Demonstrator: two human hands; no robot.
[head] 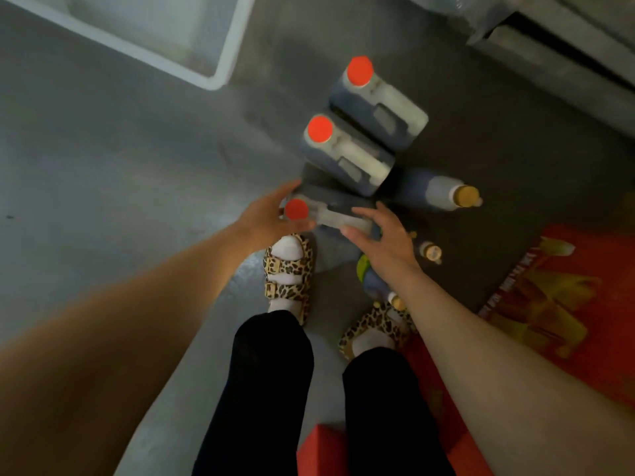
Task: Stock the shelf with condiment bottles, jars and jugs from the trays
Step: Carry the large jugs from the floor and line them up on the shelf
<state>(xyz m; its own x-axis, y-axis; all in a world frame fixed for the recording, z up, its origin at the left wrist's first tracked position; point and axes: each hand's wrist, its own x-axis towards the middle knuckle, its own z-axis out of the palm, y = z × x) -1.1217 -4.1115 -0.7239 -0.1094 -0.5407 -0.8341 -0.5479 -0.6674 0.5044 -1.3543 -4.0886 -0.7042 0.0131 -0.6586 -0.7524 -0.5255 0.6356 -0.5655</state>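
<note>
Head view looks straight down at your feet and three red-capped jugs on the grey floor. The nearest jug [326,214] sits between your hands, its long axis running left to right, red cap toward your left hand [271,214] and handle toward your right hand [381,242]. Your left fingers curve around the cap end and appear to touch it; the blur makes a firm grip hard to confirm. Your right fingers are spread and relaxed just over the handle, holding nothing.

The middle jug [347,152] and far jug [378,97] stand in a line behind it, each touching the next. Right of them, one dark bottle [439,194] lies with its tan cap pointing right, and two smaller tan caps [431,252] show by your right wrist.

A pale tray [220,63] lies upper left, with bare floor between; a red carton [549,297] bounds the right side, a grey shelf edge [556,60] the upper right.
</note>
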